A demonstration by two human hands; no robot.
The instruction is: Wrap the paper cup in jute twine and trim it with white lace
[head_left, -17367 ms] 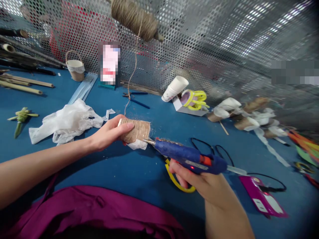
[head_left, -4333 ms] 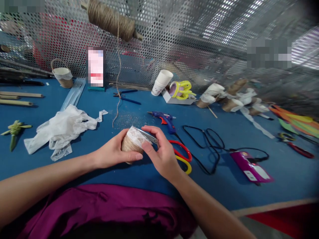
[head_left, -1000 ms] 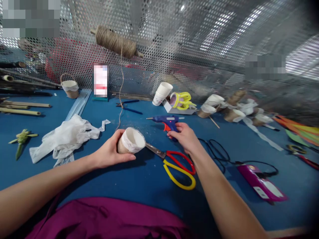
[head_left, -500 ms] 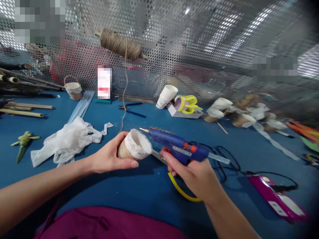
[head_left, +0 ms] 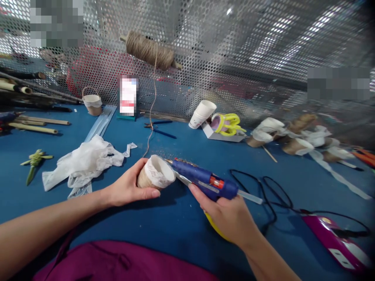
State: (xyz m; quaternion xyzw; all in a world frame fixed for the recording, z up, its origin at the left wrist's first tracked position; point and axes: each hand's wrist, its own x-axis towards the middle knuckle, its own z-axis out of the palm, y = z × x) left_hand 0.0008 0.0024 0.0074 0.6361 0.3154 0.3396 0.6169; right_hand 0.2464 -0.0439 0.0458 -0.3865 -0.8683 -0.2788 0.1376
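Observation:
My left hand (head_left: 129, 183) is wrapped round a paper cup (head_left: 156, 173), tilted with its mouth toward the right. Twine covers the cup's lower part and white lace circles its rim. In my right hand (head_left: 219, 210) is a blue glue gun (head_left: 205, 177) with a clear glue stick out of its back. Its nozzle points left, close to the cup's far rim; whether they touch I cannot tell. Beneath the gun lie scissors (head_left: 183, 178) with yellow handles, partly hidden. A strand of twine (head_left: 151, 117) runs from the spool (head_left: 149, 50) down behind the cup.
White lace (head_left: 90, 158) lies crumpled at left, near a green woven figure (head_left: 35, 163). A small twine basket (head_left: 92, 104), pliers (head_left: 162, 132), stacked paper cups (head_left: 202, 114) and yellow-handled scissors (head_left: 230, 125) stand or lie toward the back. The black cord (head_left: 269, 191) leads to a purple power strip (head_left: 334, 244).
The glue gun has moved left and down, bringing its nozzle behind the cup's rim. The whole view has shifted slightly, while my left hand keeps its hold on the cup.

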